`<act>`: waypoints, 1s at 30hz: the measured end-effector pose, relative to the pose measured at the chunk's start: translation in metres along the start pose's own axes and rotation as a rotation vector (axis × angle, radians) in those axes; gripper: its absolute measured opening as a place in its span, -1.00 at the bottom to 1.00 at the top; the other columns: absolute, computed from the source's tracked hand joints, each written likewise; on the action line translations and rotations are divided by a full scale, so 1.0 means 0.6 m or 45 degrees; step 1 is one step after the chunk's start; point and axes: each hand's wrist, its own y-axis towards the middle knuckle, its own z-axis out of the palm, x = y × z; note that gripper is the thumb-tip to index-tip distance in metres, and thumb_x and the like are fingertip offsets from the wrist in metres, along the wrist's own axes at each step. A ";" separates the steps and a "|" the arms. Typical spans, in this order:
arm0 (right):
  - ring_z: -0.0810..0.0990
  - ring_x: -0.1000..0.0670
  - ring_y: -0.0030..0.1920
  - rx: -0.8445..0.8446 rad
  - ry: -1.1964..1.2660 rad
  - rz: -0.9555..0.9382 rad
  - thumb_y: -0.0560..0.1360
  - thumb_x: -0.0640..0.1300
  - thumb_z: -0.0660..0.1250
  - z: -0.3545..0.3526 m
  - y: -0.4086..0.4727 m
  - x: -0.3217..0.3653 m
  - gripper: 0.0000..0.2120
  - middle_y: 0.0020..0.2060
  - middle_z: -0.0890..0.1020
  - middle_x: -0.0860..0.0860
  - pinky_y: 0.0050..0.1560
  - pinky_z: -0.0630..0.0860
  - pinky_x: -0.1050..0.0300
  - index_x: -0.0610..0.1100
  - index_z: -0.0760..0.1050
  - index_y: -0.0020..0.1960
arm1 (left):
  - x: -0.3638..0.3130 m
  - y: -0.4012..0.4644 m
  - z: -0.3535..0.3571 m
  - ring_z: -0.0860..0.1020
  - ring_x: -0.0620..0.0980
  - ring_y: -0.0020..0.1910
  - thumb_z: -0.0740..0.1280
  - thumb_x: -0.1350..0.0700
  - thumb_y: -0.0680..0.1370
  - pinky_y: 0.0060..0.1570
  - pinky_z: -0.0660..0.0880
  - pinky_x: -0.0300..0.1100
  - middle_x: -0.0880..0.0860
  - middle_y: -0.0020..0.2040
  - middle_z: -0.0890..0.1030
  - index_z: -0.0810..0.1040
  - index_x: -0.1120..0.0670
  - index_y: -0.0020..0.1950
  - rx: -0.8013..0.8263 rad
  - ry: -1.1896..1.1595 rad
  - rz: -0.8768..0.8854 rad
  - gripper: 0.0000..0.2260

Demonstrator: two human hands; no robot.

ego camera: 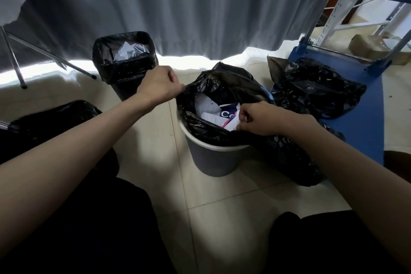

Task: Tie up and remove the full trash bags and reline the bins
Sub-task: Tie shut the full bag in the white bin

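Trash bag (213,133) of paper in grey bin (211,158), both hands (158,87) (258,119) gripping its rim

Bin liner (213,131): thin black plastic, glossy, crinkled. Grey bin (211,160): smooth matt plastic w/ lighter rim. Waste inside (209,109): crumpled white paper, some printed sheets. Far bin (124,60): same shiny black film, white paper in it. Loose bags (311,87) at right: glossy black plastic, heavily creased. Floor (222,218): pale tiles, smooth, slight sheen. Curtain (155,6): grey cloth, matt, soft folds. Rack (347,13): painted metal, blue & white. Chrome-look metal legs (13,60) at left.
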 end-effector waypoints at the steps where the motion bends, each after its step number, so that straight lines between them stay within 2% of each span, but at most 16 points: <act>1: 0.53 -0.10 0.06 -0.022 -0.006 0.023 0.50 0.13 0.35 -0.002 0.004 -0.003 -0.75 0.03 0.55 -0.04 0.15 0.51 -0.08 -0.01 0.41 0.00 | -0.008 -0.002 0.000 0.57 -0.07 -0.25 0.39 0.07 0.36 -0.10 0.56 -0.04 -0.06 -0.33 0.60 0.54 0.05 -0.25 0.013 -0.036 0.003 -0.92; 3: 0.52 -0.09 0.03 -0.091 0.008 0.061 0.50 0.09 0.34 -0.005 0.013 -0.006 -0.78 0.02 0.55 -0.04 0.09 0.52 -0.04 -0.02 0.41 0.00 | -0.020 -0.002 0.000 0.55 -0.08 -0.30 0.36 -0.03 0.32 -0.13 0.56 -0.05 -0.05 -0.36 0.59 0.49 0.04 -0.31 0.023 -0.038 0.014 -0.85; 5: 0.53 -0.08 -0.04 -0.201 0.072 0.081 0.49 0.03 0.34 -0.010 0.019 -0.005 -0.82 0.00 0.56 -0.05 0.00 0.52 0.02 -0.05 0.45 -0.02 | -0.028 0.004 -0.001 0.59 -0.01 -0.27 0.34 -0.11 0.29 -0.14 0.57 -0.04 -0.03 -0.31 0.61 0.47 0.05 -0.32 -0.004 0.033 0.004 -0.77; 8: 0.48 -0.07 0.00 -0.471 0.139 0.069 0.46 -0.06 0.36 -0.019 0.025 0.005 -0.86 0.04 0.45 -0.03 0.05 0.49 -0.03 -0.07 0.49 -0.01 | -0.023 0.024 0.003 0.57 0.06 -0.12 0.37 -0.12 0.35 -0.10 0.52 -0.07 -0.01 -0.16 0.61 0.50 0.00 -0.19 0.001 0.239 0.027 -0.78; 11: 0.41 -0.07 0.08 -0.711 0.144 0.067 0.46 -0.13 0.36 -0.031 0.028 0.012 -0.85 0.06 0.34 -0.03 -0.09 0.43 0.04 -0.10 0.51 0.03 | -0.007 0.044 0.015 0.56 0.13 0.02 0.36 -0.06 0.46 0.00 0.50 -0.03 0.06 0.02 0.59 0.53 0.05 0.03 0.098 0.426 0.003 -0.76; 13: 0.38 -0.08 0.16 -0.771 0.119 0.075 0.47 -0.16 0.36 -0.036 0.031 0.012 -0.84 0.11 0.33 -0.05 -0.13 0.39 0.08 -0.13 0.54 0.04 | -0.001 0.053 0.023 0.57 0.16 0.04 0.34 -0.05 0.49 0.02 0.51 -0.02 0.10 0.05 0.60 0.58 0.09 0.05 0.163 0.507 -0.031 -0.75; 17: 0.29 -0.13 0.32 -0.720 0.050 0.168 0.46 -0.18 0.36 -0.033 0.038 0.010 -0.78 0.33 0.28 -0.09 -0.10 0.40 0.02 -0.15 0.54 0.10 | -0.003 0.066 0.035 0.61 0.10 -0.02 0.43 0.06 0.44 -0.07 0.51 -0.10 0.06 -0.03 0.65 0.62 0.03 -0.10 0.228 0.408 -0.047 -0.91; 19: 0.23 -0.16 0.40 -0.638 0.042 0.217 0.47 -0.18 0.36 -0.027 0.044 0.009 -0.76 0.42 0.22 -0.12 0.00 0.43 -0.07 -0.18 0.54 0.12 | -0.005 0.073 0.042 0.59 0.09 -0.01 0.45 0.08 0.42 -0.07 0.49 -0.10 0.06 -0.03 0.63 0.59 0.03 -0.08 0.218 0.396 -0.042 -0.88; 21: 0.24 -0.18 0.39 -0.583 0.029 0.251 0.48 -0.16 0.36 -0.024 0.051 0.007 -0.75 0.40 0.25 -0.14 0.04 0.43 -0.08 -0.22 0.52 0.13 | -0.006 0.076 0.049 0.57 0.10 -0.01 0.46 0.05 0.43 -0.07 0.48 -0.09 0.07 -0.02 0.59 0.54 0.06 -0.06 0.209 0.392 -0.038 -0.83; 23: 0.28 -0.18 0.33 -0.560 0.017 0.261 0.49 -0.15 0.34 -0.024 0.058 0.005 -0.74 0.30 0.34 -0.14 0.00 0.39 -0.06 -0.25 0.50 0.14 | -0.004 0.078 0.054 0.56 0.12 -0.01 0.47 0.05 0.43 -0.08 0.48 -0.08 0.08 -0.02 0.58 0.52 0.08 -0.06 0.209 0.394 -0.038 -0.80; 27: 0.35 -0.17 0.24 -0.627 0.052 0.251 0.49 -0.17 0.31 -0.028 0.064 0.003 -0.79 0.21 0.37 -0.13 -0.06 0.37 -0.03 -0.27 0.48 0.06 | -0.007 0.083 0.056 0.55 0.14 0.03 0.47 0.16 0.41 0.01 0.53 0.00 0.11 0.02 0.59 0.51 0.08 -0.04 0.183 0.376 -0.016 -0.80; 30: 0.36 -0.17 0.22 -0.664 0.052 0.271 0.50 -0.14 0.31 -0.032 0.064 0.001 -0.75 0.22 0.35 -0.12 -0.12 0.33 0.00 -0.27 0.46 0.10 | -0.011 0.087 0.048 0.54 0.14 -0.01 0.44 0.18 0.38 -0.10 0.50 -0.02 0.10 -0.02 0.57 0.47 0.06 0.00 0.112 0.372 0.014 -0.76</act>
